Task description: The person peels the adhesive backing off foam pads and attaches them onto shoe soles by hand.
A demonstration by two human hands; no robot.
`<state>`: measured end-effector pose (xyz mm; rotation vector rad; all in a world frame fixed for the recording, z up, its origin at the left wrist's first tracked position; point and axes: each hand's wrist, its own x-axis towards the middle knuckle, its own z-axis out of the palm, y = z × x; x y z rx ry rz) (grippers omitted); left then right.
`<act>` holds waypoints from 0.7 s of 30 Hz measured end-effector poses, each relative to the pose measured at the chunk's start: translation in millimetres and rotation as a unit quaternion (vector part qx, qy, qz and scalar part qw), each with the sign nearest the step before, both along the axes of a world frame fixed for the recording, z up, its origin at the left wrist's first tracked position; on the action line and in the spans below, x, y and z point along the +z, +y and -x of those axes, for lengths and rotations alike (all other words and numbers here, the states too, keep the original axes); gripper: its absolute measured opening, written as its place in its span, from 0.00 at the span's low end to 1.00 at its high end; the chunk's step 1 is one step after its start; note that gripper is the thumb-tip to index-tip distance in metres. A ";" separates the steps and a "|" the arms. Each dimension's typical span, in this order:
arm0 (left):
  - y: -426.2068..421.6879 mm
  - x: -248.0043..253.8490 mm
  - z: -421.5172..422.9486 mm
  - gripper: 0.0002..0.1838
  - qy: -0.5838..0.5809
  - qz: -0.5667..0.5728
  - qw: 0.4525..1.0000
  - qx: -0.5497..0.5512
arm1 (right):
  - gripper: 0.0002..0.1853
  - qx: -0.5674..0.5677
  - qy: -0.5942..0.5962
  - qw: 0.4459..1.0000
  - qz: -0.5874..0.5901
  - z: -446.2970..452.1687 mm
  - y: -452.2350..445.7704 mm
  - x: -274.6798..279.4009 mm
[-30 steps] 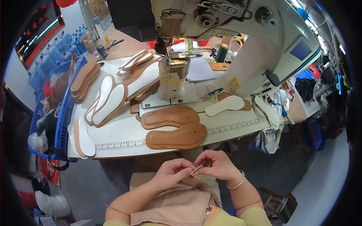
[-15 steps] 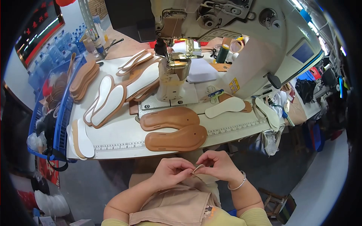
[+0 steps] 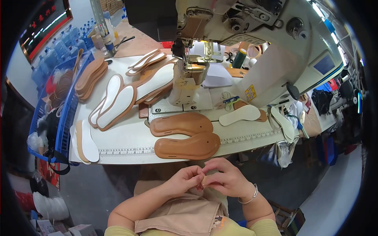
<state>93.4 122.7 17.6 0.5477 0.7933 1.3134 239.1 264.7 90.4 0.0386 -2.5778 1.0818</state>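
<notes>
Over my lap, just below the table edge, my left hand [image 3: 184,181] is closed in a pinch, its fingertips meeting those of my right hand [image 3: 226,179]. Between them a small pale piece is barely visible, mostly covered by the fingers. The right hand's thumb and forefinger are bent around that spot, and a silver bangle is on the wrist. Beyond the hands, two brown insoles [image 3: 187,146] lie one partly over the other at the table's front edge. Behind them stands the sewing machine's post [image 3: 185,88].
White-topped insoles [image 3: 118,106] and a brown stack [image 3: 91,78] lie at the left of the table [image 3: 126,155]. A blue basket [image 3: 59,133] stands beside it. Pale insoles [image 3: 240,115], a green thread spool [image 3: 239,59] and small scissors are at the right.
The view has shifted slightly, so the machine appears farther right. The pale strip between my fingertips, visible earlier, is now mostly hidden, and my right fingers have changed their bend.
</notes>
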 end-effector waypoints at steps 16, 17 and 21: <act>-14.0 -91.9 -48.3 0.11 0.023 0.041 0.998 0.045 | 0.11 -0.197 -0.057 0.900 0.385 -43.0 -26.3 -129.7; -18.4 -89.2 -52.0 0.14 0.056 0.013 0.998 0.010 | 0.12 -0.278 -0.034 0.853 0.441 -50.4 -35.8 -138.5; -12.2 -50.3 -43.8 0.24 0.391 -0.268 0.879 -0.054 | 0.12 -0.299 0.011 0.842 0.449 -63.5 -55.1 -137.6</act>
